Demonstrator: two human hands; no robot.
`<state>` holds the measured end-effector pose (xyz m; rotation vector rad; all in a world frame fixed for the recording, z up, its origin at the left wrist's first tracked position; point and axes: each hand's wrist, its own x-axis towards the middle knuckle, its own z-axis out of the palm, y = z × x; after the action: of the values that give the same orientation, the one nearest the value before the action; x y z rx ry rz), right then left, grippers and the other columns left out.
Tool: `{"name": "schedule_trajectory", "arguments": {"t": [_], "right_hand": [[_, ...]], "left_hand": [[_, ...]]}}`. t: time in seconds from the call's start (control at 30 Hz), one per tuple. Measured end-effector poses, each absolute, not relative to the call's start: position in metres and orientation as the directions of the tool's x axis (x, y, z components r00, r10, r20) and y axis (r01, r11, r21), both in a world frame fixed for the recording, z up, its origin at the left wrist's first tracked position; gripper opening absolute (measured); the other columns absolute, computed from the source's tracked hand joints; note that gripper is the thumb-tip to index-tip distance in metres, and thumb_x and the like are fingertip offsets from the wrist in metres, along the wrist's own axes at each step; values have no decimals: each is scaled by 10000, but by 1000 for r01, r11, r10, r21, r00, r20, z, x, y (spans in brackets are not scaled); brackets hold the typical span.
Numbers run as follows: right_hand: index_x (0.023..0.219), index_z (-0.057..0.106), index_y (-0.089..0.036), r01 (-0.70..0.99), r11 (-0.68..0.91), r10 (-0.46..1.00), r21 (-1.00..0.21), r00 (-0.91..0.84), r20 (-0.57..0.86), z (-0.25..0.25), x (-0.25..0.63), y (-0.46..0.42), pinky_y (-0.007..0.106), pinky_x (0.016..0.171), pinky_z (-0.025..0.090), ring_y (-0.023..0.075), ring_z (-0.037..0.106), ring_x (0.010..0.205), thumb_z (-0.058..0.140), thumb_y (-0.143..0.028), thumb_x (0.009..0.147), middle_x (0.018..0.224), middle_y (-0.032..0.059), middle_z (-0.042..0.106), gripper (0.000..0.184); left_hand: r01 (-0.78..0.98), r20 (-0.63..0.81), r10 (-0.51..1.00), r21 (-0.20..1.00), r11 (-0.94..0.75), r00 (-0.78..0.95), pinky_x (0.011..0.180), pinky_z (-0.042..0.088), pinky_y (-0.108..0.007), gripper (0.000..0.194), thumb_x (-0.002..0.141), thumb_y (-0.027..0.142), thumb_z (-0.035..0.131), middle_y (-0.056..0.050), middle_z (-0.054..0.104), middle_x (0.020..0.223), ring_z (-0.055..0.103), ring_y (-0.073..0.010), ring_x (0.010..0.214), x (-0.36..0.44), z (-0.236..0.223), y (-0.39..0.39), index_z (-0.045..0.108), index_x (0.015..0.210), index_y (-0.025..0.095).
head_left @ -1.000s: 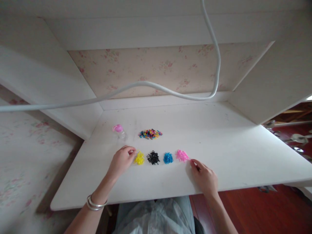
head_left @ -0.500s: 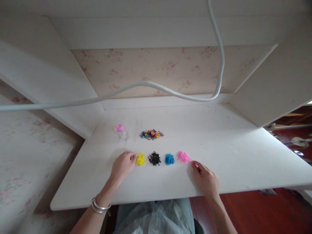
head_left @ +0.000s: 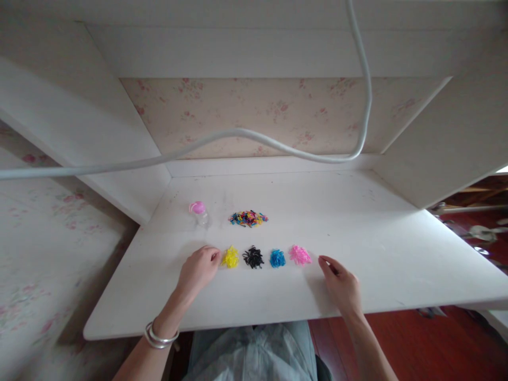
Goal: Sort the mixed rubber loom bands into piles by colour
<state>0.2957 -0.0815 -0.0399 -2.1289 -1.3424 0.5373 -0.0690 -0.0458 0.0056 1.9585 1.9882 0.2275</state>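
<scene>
Four small heaps of rubber bands form a row on the white desk: yellow [head_left: 230,257], black [head_left: 253,257], blue [head_left: 277,258] and pink [head_left: 300,255]. Behind them lies a mixed-colour pile of bands [head_left: 248,218]. My left hand [head_left: 200,267] rests just left of the yellow heap, its fingers curled closed. To the right of the pink heap, a small gap away, is my right hand [head_left: 342,283], thumb and forefinger pinched together. Anything inside either hand is hidden or too small to make out.
A small clear container with a pink top [head_left: 199,209] is at the desk's back left. A white cable [head_left: 246,133] hangs across the view above the desk [head_left: 357,233]. White side panels and a flowered back wall [head_left: 278,111] enclose the far side.
My right hand has drawn away from the pink heap, to the right and slightly back. My left hand has moved a little left from the yellow heap. The view has shifted slightly.
</scene>
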Motion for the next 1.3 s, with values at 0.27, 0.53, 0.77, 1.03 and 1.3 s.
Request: {"name": "schedule_trajectory", "arguments": {"t": [0.27, 0.53, 0.77, 1.03, 1.3], "right_hand": [[944, 705, -262, 821, -13, 998, -571, 43, 39, 6, 231, -29, 199, 592, 400, 119, 597, 626, 421, -464, 861, 691, -10, 670, 359], [1293, 506, -365, 975, 51, 985, -215, -85, -148, -2, 169, 39, 268, 722, 426, 196, 636, 883, 405, -359, 884, 1010, 36, 690, 421], [1290, 497, -407, 987, 58, 984, -152, -82, -157, -13, 159, 59, 274, 712, 431, 201, 642, 878, 357, -360, 915, 1029, 44, 687, 402], [1092, 662, -345, 979, 44, 996, -199, -59, -68, -8, 168, 57, 240, 683, 413, 176, 635, 868, 356, -456, 915, 999, 25, 703, 370], [1033, 697, -301, 935, 98, 995, -340, -86, 50, 17, 174, 41, 218, 639, 389, 154, 634, 768, 384, -447, 904, 855, 17, 718, 368]], "left_hand": [[862, 146, 971, 498, 93, -189, 694, 429, -230, 307, 876, 429, 424, -18, 674, 917, 606, -133, 737, -115, -3, -84, 627, 955, 213], [873, 228, 912, 436, 218, -341, 683, 449, -225, 293, 872, 405, 452, -25, 685, 860, 624, -135, 719, -163, -50, -128, 642, 925, 188], [927, 247, 906, 246, 283, -343, 554, 381, -226, 241, 883, 388, 459, 24, 684, 914, 639, -126, 702, -146, -54, -131, 632, 986, 255], [933, 240, 919, 257, 250, -312, 579, 382, -216, 252, 899, 361, 428, -5, 686, 930, 639, -129, 746, -146, -48, -130, 620, 1003, 235], [934, 223, 921, 240, 266, -320, 560, 375, -225, 270, 907, 364, 401, -5, 682, 950, 633, -123, 724, -143, -49, -131, 613, 1016, 238]]}}
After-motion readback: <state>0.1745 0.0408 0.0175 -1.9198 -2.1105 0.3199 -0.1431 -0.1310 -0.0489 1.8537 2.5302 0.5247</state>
